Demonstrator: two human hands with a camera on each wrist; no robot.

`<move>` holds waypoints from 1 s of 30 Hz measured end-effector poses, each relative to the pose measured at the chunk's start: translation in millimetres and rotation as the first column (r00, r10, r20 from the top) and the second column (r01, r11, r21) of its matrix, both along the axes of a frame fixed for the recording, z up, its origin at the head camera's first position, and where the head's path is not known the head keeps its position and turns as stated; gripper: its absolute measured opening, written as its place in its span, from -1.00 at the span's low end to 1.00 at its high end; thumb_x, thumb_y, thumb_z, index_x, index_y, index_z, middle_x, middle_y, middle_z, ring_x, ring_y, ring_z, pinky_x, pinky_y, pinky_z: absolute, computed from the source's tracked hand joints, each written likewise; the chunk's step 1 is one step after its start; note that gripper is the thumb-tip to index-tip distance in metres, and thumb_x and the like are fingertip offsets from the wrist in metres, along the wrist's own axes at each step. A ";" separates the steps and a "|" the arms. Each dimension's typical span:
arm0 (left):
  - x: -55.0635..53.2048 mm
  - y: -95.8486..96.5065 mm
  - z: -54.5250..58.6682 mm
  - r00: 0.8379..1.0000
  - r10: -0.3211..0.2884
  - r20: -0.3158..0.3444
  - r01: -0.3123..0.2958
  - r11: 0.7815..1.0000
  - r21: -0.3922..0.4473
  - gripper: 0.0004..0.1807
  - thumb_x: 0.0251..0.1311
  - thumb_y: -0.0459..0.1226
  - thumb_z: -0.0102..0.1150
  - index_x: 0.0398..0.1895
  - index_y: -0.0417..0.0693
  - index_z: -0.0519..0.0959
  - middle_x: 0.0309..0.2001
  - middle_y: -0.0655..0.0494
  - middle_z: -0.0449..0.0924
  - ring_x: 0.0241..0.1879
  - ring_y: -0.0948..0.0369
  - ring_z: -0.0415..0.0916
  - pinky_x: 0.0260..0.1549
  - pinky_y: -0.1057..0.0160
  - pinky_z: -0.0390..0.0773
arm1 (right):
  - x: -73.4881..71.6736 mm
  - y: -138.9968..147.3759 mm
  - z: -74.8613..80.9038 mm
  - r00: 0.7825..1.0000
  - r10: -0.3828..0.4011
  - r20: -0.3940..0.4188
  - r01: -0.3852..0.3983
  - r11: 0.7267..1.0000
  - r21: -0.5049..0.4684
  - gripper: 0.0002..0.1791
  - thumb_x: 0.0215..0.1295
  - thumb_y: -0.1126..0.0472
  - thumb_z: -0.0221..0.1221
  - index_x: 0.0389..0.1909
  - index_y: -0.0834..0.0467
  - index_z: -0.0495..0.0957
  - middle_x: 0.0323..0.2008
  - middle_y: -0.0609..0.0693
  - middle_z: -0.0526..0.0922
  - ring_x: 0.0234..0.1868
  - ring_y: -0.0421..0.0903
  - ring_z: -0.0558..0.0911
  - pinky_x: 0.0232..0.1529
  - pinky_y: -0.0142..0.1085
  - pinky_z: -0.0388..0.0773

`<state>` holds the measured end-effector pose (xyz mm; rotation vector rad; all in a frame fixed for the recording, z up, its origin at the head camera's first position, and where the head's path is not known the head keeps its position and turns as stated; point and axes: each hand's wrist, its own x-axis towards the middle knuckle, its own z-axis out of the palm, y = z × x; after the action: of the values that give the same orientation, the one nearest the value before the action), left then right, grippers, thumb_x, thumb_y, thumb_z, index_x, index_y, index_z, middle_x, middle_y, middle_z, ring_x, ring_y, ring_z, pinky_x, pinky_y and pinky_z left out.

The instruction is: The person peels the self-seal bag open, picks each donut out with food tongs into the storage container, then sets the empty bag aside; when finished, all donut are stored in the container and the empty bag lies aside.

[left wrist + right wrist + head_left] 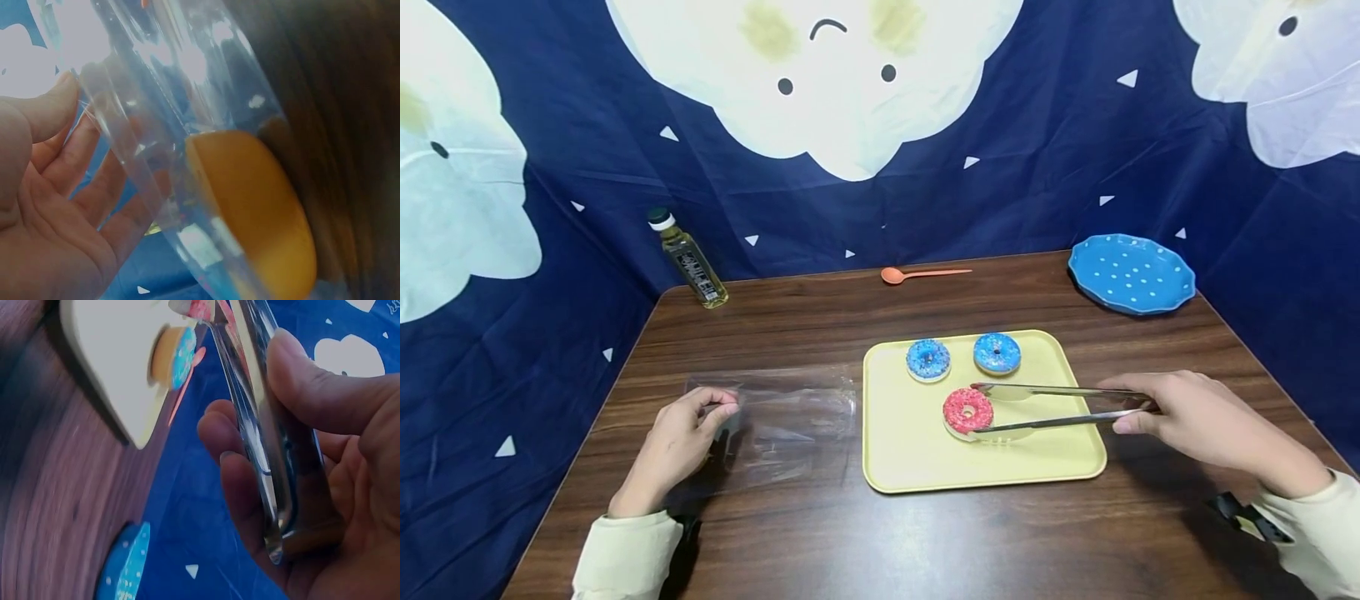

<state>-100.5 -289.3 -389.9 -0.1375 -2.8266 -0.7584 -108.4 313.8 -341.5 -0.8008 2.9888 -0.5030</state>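
My left hand (pixel 681 437) pinches the near-left edge of a clear plastic bag (pixel 797 417), which spreads flat over the wood beside the tray. In the left wrist view the thumb and fingertips meet at the film's edge, and an orange-yellow rounded shape (pixel 250 206) shows through it. Metal tongs (pixel 1052 421) are gripped in my right hand (pixel 1195 417), thumb on one arm and fingers on the other. Their tips stand at either side of a pink sprinkled donut (pixel 957 407) on the yellow tray (pixel 902 462). Two blue donuts (pixel 928 358) sit behind it.
An orange spoon (pixel 892 276) lies at the table's back edge. A blue dotted plate (pixel 1131 275) stands at the back right. In the back left corner is an oil bottle (pixel 692 262). A dark blue curtain (pixel 820 217) encloses the wooden table (pixel 910 542).
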 end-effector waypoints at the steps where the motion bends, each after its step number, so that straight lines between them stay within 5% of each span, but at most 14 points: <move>1: 0.1 -0.1 -0.2 1.000 0.000 -0.003 0.000 1.000 -0.002 -0.89 0.38 -0.26 0.24 -0.16 -0.10 0.68 -0.08 0.02 0.69 -0.14 0.09 0.61 -0.22 0.03 0.54 | 0.4 2.5 0.5 1.000 -0.003 -0.003 0.003 1.000 0.009 -0.50 0.14 0.05 0.45 0.10 0.11 0.64 -0.25 -0.19 0.74 -0.33 -0.37 0.63 -0.35 -0.15 0.55; 10: 1.1 -1.3 0.4 1.000 -0.005 -0.002 0.005 1.000 0.007 -0.86 0.41 -0.23 0.21 -0.15 -0.09 0.68 -0.07 0.02 0.68 -0.11 0.05 0.62 -0.18 -0.01 0.54 | 0.9 3.9 1.5 0.999 0.000 -0.036 0.001 1.000 0.025 -0.48 0.12 0.05 0.46 0.11 0.11 0.64 -0.31 -0.27 0.72 -0.33 -0.35 0.64 -0.35 -0.13 0.56; 18: 0.9 0.1 -1.6 1.000 -0.009 0.005 0.009 1.000 0.015 -0.87 0.40 -0.25 0.22 -0.15 -0.11 0.68 -0.08 0.00 0.69 -0.13 0.06 0.62 -0.19 -0.02 0.54 | 0.9 1.2 0.9 0.997 0.026 -0.071 -0.024 0.999 0.031 -0.50 0.12 0.06 0.45 0.09 0.12 0.65 -0.25 -0.15 0.76 -0.30 -0.23 0.71 -0.35 -0.03 0.58; 30: 0.7 0.1 -0.6 1.000 -0.012 0.013 0.011 1.000 0.022 -0.89 0.40 -0.24 0.23 -0.17 -0.07 0.68 -0.09 0.02 0.69 -0.15 0.08 0.62 -0.20 -0.01 0.55 | 9.5 37.5 7.8 0.998 -0.052 -0.037 0.055 0.994 0.100 -0.48 0.08 0.03 0.47 0.08 0.10 0.66 -0.37 -0.28 0.71 -0.39 -0.41 0.60 -0.43 -0.23 0.51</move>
<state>-99.8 -289.2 -390.5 -0.1461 -2.8310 -0.7957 -98.9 351.4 -333.7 -0.7313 3.0455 -0.3399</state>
